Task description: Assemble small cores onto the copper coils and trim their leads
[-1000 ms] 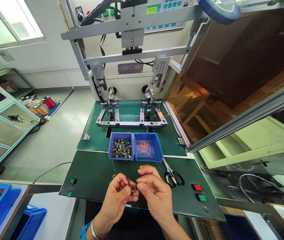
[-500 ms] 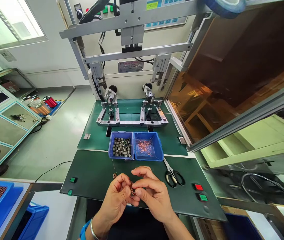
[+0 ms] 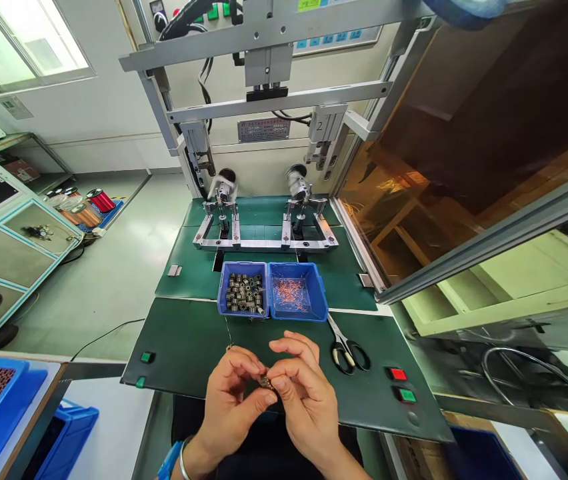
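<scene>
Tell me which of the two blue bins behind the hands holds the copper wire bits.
The right-hand blue bin, nearer the scissors. It holds loose orange-copper wire bits; the left-hand blue bin touching it holds small dark metal cores instead.

Green tabletop (image 3: 189,347). Two blue bins sit side by side at its middle: left bin (image 3: 244,292) of dark metal parts, right bin (image 3: 297,295) of coppery wire bits. Scissors (image 3: 345,350) lie just right of them. A small part (image 3: 229,347), possibly a coil, lies below the left bin.
</scene>
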Tool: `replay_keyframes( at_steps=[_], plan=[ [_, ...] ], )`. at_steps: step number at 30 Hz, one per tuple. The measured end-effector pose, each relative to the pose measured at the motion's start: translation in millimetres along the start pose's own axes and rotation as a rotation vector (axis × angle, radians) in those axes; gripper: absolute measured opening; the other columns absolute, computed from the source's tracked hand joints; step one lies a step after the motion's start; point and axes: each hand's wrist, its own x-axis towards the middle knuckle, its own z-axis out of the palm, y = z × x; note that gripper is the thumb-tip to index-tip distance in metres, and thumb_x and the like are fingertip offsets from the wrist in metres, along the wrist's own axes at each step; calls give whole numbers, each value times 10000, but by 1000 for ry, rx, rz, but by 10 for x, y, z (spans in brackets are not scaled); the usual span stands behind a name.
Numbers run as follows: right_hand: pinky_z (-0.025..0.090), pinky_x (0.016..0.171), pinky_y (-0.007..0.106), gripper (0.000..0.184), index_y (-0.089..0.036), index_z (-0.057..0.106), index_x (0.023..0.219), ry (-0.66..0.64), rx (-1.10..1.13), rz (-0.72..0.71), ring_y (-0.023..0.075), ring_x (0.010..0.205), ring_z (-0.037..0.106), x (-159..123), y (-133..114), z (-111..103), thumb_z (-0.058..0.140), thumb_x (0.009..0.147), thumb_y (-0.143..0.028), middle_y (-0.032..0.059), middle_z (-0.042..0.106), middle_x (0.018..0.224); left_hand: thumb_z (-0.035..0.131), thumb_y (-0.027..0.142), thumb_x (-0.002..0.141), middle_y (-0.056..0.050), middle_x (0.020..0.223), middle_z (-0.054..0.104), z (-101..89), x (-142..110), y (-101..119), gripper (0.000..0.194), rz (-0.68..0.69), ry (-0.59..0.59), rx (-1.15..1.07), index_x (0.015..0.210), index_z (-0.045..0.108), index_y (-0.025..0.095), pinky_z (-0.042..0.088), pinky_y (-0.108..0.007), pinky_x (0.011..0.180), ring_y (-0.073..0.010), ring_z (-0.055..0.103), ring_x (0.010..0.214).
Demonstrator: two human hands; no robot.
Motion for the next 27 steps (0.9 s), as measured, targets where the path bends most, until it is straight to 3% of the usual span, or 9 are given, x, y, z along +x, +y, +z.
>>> replay_keyframes(
  at_steps=[3,5,8,12,15,19,24,27],
  plan=[
    [308,1002,336,180,-231,575,883,-31,35,-40,172,1218,349,21,-16,0,472,876,-83,3,523,1113,702,249,860,-73,1042,512,-37,12,11,342,-104,-120,-142,1165,550,216,450,-238,821,-138,514,913],
    [312,999,332,166,-237,575,888,-44,59,-52,171,1211,347,30,-16,-4,476,888,-103,6,530,1098,631,315,924,-83,1024,537,-63,18,11,338,-194,-206,-278,1227,533,203,475,-249,788,-140,552,871],
    [360,977,291,154,-258,606,926,8,54,-40,148,1190,378,27,-10,-6,522,904,-131,4,536,1094,556,152,952,-36,915,559,-74,10,0,245,-201,-190,-307,1186,547,224,509,-201,707,-96,594,770],
    [389,961,255,134,-232,614,902,50,38,-6,125,1148,430,20,-7,4,531,904,-126,12,535,1102,660,91,861,-24,906,571,-67,-5,-22,287,-191,-98,-198,1107,550,189,508,-200,706,-70,555,736],
    [373,959,275,136,-200,587,839,19,65,1,147,1152,412,30,-9,5,495,917,-137,35,526,1080,694,148,858,-40,962,580,-82,33,-7,356,-227,-182,-292,1179,548,200,493,-189,740,-86,579,798],
    [327,987,280,130,-201,575,832,-55,54,-3,152,1177,361,37,-9,-26,493,914,-144,28,493,1104,595,247,947,-78,960,573,-104,137,54,310,-300,-315,-392,1247,570,173,538,-208,703,-124,628,776],
    [325,1018,273,103,-227,589,913,-107,104,60,130,1231,348,10,-2,-96,503,929,-171,7,466,1193,630,223,921,-59,819,617,-85,211,119,286,-409,-328,-457,1203,635,179,541,-167,664,-111,643,717],
    [353,1001,263,115,-234,588,939,-107,159,106,118,1230,371,5,2,-128,493,938,-168,3,471,1216,640,235,916,-68,864,597,-66,218,150,217,-467,-332,-363,1110,665,141,545,-177,684,-120,648,742]
  ],
)
